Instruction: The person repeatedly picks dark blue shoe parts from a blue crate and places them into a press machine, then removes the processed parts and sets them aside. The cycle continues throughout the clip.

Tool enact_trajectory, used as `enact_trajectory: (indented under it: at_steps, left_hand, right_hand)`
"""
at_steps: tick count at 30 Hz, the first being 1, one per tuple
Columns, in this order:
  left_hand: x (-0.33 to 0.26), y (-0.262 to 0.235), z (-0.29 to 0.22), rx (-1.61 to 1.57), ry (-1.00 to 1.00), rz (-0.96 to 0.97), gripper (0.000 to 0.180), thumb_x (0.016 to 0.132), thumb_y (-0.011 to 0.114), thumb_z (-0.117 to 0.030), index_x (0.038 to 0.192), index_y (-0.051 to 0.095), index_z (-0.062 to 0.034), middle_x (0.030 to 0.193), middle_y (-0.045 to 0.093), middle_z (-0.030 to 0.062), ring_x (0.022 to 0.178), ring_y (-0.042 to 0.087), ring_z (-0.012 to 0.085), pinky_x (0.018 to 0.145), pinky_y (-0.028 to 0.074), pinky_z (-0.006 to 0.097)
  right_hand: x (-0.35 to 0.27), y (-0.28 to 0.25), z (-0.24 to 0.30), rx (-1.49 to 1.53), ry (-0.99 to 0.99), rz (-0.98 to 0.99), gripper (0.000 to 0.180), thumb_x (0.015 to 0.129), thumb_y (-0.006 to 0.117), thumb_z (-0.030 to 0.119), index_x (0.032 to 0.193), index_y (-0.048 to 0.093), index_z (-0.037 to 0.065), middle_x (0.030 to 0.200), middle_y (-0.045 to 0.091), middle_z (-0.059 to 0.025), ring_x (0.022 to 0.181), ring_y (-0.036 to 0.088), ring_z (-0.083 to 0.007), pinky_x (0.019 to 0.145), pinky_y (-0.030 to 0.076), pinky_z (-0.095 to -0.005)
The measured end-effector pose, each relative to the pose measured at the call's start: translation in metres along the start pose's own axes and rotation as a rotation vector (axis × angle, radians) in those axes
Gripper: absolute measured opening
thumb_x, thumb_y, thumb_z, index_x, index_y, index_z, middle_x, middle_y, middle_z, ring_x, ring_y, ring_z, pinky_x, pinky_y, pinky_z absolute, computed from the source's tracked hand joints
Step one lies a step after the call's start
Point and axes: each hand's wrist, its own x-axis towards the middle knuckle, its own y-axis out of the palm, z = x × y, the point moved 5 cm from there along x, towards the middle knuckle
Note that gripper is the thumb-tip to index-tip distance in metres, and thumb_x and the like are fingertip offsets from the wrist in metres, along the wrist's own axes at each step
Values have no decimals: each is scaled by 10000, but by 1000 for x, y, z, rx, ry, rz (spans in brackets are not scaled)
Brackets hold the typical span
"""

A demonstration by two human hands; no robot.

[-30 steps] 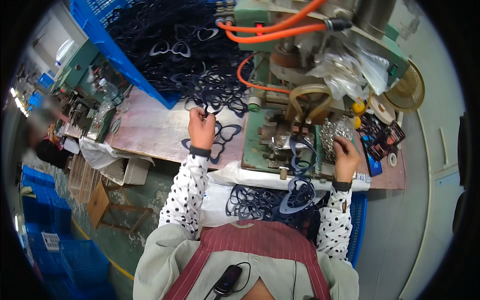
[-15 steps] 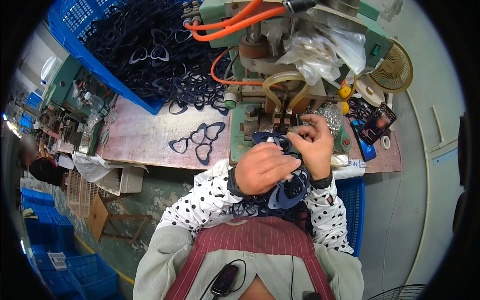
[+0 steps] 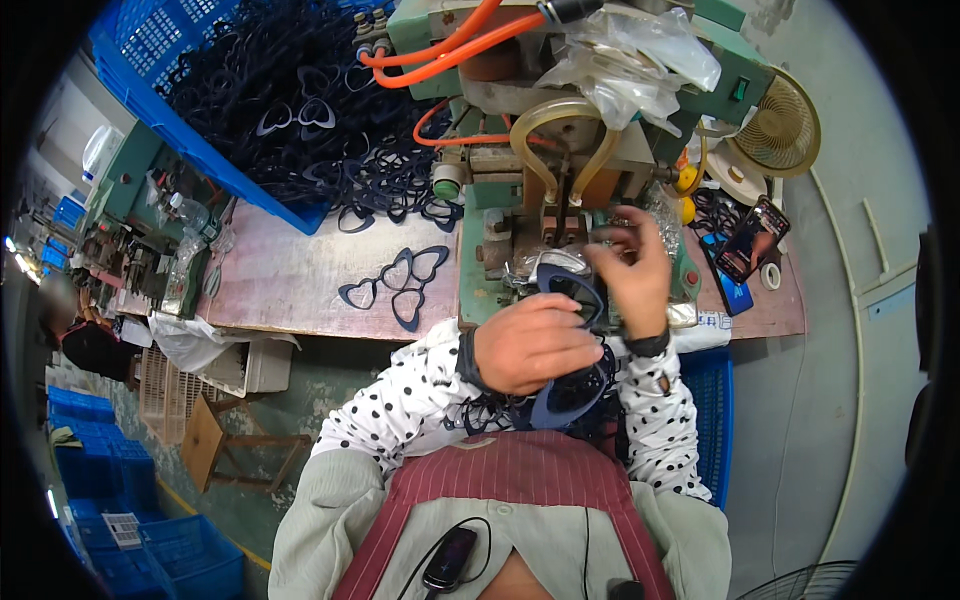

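My left hand is closed on a dark blue glasses frame, which stands tilted at the front of a green press machine. Beside its far rim, my right hand is raised near the machine's clamp, thumb and fingers apart and slightly blurred. I see nothing between those fingers. Below my hands, more dark blue frames lie in a heap against my apron, partly covered by the left hand. Several heart-shaped frames rest on the table to the left.
A blue crate spills a big pile of dark frames onto the table. Orange hoses and a plastic bag hang over the machine. On the right are a phone, a tape roll and a small fan.
My right hand has drawn away from the frame, its thumb and fingers now spread. The frame in my left hand has turned more upright and shifted a little right.
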Motion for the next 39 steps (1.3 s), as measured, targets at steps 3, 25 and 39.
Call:
enact_trajectory:
  at_steps: [3,25,39]
  left_hand:
    - [-4,9,16,-106,-22,3,500,682,620,-26,1181,619,-9,1095,615,121,1010,597,288,988,435,490]
    - [-116,-22,38,623,-742,-416,341,764,657,-130,1102,657,-94,1234,566,184,1128,510,362,995,321,495]
    - [-292,-100,127,763,-2285,94,618,828,552,-624,1061,706,-73,1091,689,132,1068,612,313,942,374,515]
  right_hand:
    - [8,-60,-42,-711,-155,-324,379,742,737,90,1102,616,93,933,706,-95,883,668,-267,776,507,-370]
    - [-19,-90,-110,-718,-4,-331,126,865,649,175,868,658,49,742,671,-134,683,661,-301,622,499,-387]
    - [-24,-88,-101,-660,-135,-437,96,866,634,96,943,619,41,748,667,-132,677,666,-286,616,509,-366]
